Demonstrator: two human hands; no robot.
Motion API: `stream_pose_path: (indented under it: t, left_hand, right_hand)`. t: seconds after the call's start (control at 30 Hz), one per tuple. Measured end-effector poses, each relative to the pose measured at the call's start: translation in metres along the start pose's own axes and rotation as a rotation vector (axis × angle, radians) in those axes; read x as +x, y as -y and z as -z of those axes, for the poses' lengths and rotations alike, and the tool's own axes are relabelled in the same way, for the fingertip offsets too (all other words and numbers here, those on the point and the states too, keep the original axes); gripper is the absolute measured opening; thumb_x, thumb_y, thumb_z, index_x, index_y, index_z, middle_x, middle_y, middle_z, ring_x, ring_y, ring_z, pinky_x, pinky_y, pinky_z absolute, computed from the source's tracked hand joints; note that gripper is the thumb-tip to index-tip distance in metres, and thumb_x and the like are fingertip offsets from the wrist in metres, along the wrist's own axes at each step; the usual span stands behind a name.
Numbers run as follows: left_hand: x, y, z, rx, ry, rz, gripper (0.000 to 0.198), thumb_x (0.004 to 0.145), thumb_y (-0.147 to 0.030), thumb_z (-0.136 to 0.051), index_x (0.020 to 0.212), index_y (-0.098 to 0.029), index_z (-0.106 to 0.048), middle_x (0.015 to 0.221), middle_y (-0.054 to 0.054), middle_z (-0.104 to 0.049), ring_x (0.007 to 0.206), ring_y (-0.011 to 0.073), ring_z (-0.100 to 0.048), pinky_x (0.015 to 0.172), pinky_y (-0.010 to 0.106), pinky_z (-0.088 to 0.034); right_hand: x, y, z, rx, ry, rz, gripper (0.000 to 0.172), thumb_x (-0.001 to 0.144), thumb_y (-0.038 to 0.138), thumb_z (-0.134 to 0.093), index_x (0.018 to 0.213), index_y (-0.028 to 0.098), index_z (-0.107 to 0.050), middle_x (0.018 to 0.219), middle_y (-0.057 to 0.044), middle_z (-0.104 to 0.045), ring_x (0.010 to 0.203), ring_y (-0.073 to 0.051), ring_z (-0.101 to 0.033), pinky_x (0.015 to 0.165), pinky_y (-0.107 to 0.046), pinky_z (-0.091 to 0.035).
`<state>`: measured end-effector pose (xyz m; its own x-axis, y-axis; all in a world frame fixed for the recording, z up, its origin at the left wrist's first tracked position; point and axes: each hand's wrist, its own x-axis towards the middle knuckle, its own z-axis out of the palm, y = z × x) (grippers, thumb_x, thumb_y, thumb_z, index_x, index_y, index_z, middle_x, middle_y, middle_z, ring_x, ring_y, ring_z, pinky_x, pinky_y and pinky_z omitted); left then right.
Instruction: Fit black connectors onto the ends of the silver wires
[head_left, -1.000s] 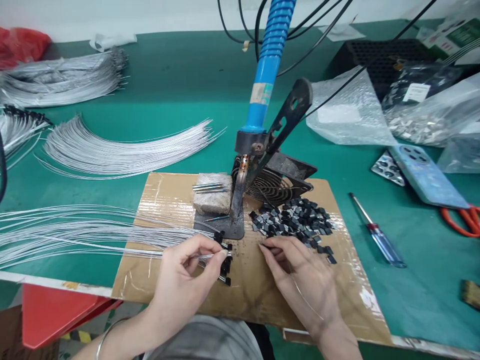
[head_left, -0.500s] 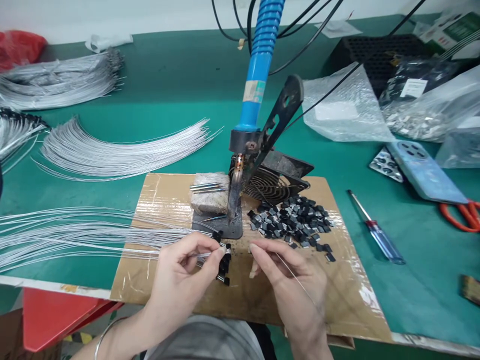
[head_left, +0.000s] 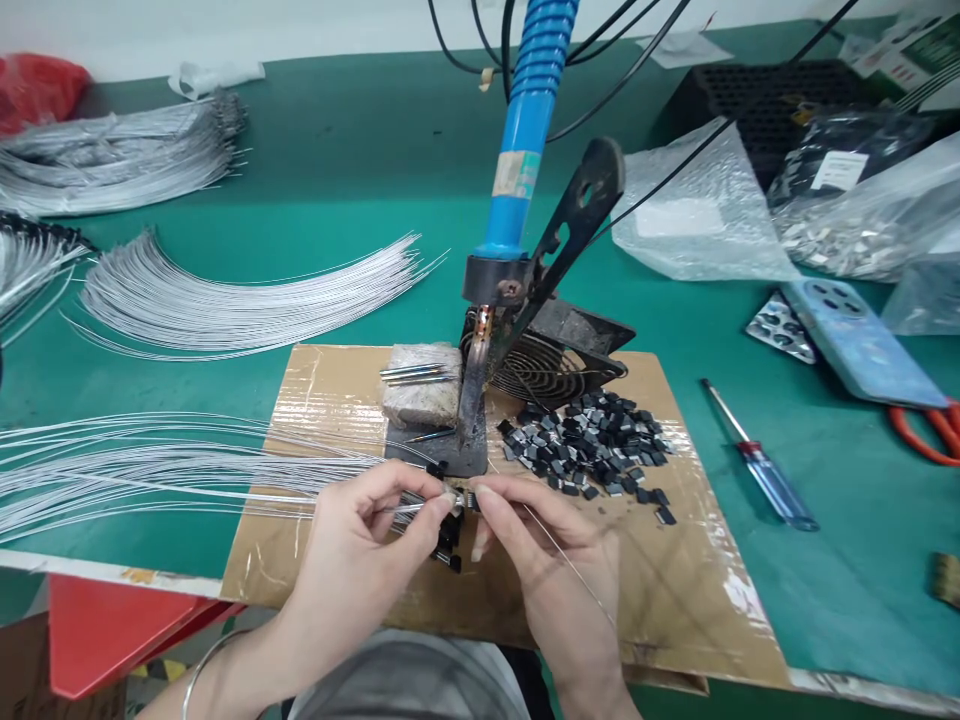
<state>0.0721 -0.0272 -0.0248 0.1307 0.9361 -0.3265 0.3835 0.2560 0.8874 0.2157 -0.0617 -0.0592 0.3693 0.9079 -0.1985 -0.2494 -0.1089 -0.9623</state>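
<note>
My left hand [head_left: 360, 550] is closed, thumb and forefinger pinching the end of a white wire [head_left: 405, 508]. My right hand [head_left: 551, 560] pinches a small black connector [head_left: 472, 499], held close to that wire end; whether they touch I cannot tell. A thin wire [head_left: 571, 568] also runs across my right palm. Below my left fingertips, several wires ending in black connectors [head_left: 448, 548] lie on the cardboard [head_left: 690, 590]. Just beyond my hands, a blue-handled soldering iron [head_left: 514, 170] points down in its holder.
A heap of black connectors [head_left: 589, 440] lies right of the iron, beside a black fan [head_left: 540, 365]. Metal tips rest on a pale block [head_left: 420, 400]. White wire bundles [head_left: 247, 300] lie left; a screwdriver [head_left: 772, 485], phone [head_left: 862, 340] and red-handled scissors [head_left: 926, 435] lie right.
My right hand has moved left, bringing the connector up to the wire end at my left fingertips. My left hand has hardly moved. The view has shifted slightly.
</note>
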Motion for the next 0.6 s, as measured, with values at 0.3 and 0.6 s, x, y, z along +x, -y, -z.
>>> stream_pose_path:
  t: [0.3,0.6]
  left_hand:
    - [0.0040,-0.0076,0.0017,-0.098,0.060,-0.028,0.011,0.081,-0.022,-0.069,0.073,-0.015,-0.070,0.083,0.007,-0.076,0.071,0.0153,-0.066,0.064,0.023,-0.051]
    - [0.0036,-0.0087,0.0023,-0.170,0.069,-0.022,0.009,0.081,-0.017,-0.070,0.073,-0.014,-0.070,0.084,0.006,-0.076,0.077,0.0152,-0.068,0.069,0.022,-0.051]
  right_hand:
    - [-0.0009,-0.0032,0.0032,-0.029,0.071,0.026,0.007,0.083,0.020,-0.076,0.082,0.025,-0.082,0.071,0.000,-0.070,0.050,-0.010,-0.062,0.047,-0.019,-0.055]
    - [0.0012,-0.0047,0.0028,-0.036,0.082,0.045,0.010,0.084,0.019,-0.076,0.083,0.027,-0.082,0.070,0.002,-0.070,0.050,-0.009,-0.062,0.047,-0.017,-0.054]
